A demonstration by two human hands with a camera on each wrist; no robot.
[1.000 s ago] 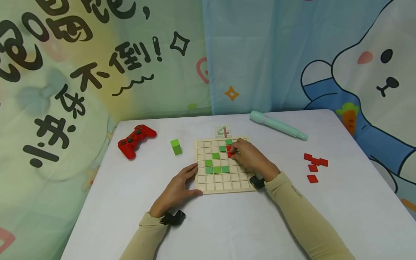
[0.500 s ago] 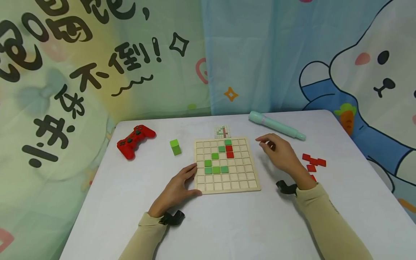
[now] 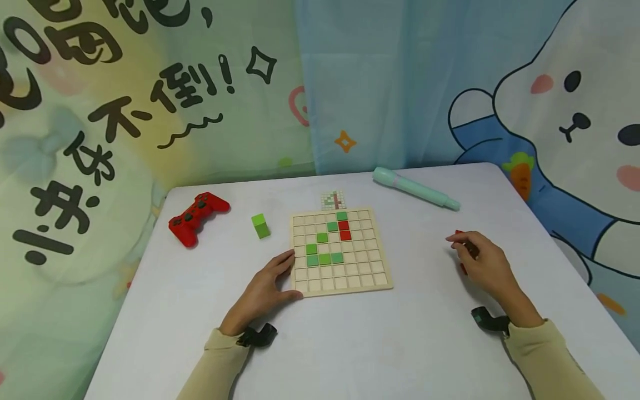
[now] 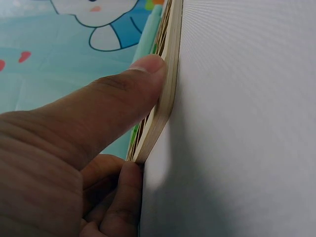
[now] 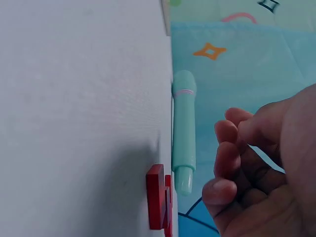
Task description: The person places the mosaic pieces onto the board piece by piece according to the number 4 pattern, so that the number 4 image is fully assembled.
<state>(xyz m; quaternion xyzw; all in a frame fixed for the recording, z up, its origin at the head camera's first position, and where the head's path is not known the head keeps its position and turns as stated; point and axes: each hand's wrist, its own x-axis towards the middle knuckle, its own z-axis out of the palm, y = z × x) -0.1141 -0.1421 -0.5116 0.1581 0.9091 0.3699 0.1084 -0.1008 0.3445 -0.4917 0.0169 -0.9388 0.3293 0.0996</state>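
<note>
In the head view, a square wooden grid board (image 3: pixel 364 268) lies on the white table with several green tiles (image 3: pixel 324 259) and two red tiles (image 3: pixel 345 230) in its cells. My left hand (image 3: pixel 262 289) holds the board's near left corner, thumb along the front edge and fingers against the left side. At the right, my right hand (image 3: pixel 485 269) hovers with loosely bent fingers, thumb tip against the index finger, nothing visible between them. Loose red tiles (image 5: pixel 156 197) lie under it, mostly hidden by the hand in the head view.
Behind the board lies a small pattern card (image 3: pixel 330 200). A mint-green tube-shaped thing (image 3: pixel 417 190) rests near the far edge. Left of the board stand a green block (image 3: pixel 260 226) and a red game controller (image 3: pixel 198 218). A printed curtain (image 3: pixel 360 83) hangs behind the table.
My right hand has left the red tiles on the board and moved right, over the loose red tiles. The left hand stays at the board's corner. The head view has shifted slightly.
</note>
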